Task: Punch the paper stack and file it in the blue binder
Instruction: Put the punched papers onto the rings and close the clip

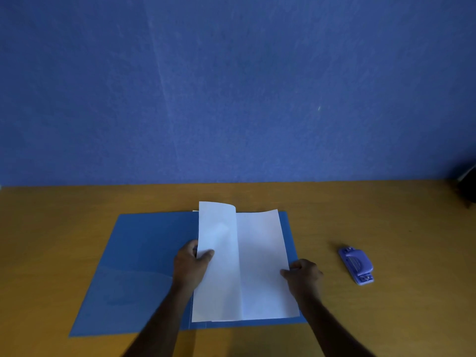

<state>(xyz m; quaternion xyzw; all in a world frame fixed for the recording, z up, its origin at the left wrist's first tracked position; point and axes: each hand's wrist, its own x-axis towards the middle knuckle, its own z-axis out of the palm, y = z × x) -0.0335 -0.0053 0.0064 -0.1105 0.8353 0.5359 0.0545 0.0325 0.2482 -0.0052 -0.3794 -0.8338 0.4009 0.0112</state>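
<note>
Forearms: they enter from the bottom edge, nearest to the camera, and reach forward to both sides of the paper; I judge this is to steady it from two sides.
Wall [231, 86]: a blue, slightly grainy surface behind the table; it plays no part in the task.
Table [386, 215]: smooth orange-brown wood, flat; it carries everything.
Blue binder [144, 266]: it lies open and flat, a thin stiff cover with a translucent pocket on the left inner flap; probably it is open so that the sheets can go on the right half.
Paper stack [260, 266]: white, thin and flexible; it rests on the right half of the binder; its left part is curled up and over toward the spine, I think to line up the punched edge with the fastener, but no holes or fastener can be seen.
Left hand [192, 264]: it pinches the curled left edge of the paper, thumb on top and fingers behind.
Right hand [304, 274]: it grips the right edge of the paper, thumb on the sheet; this keeps the stack from sliding.
Hole punch [356, 265]: small, blue-violet plastic with a rounded lever; it sits well apart on the right, untouched, so punching seems done.
</note>
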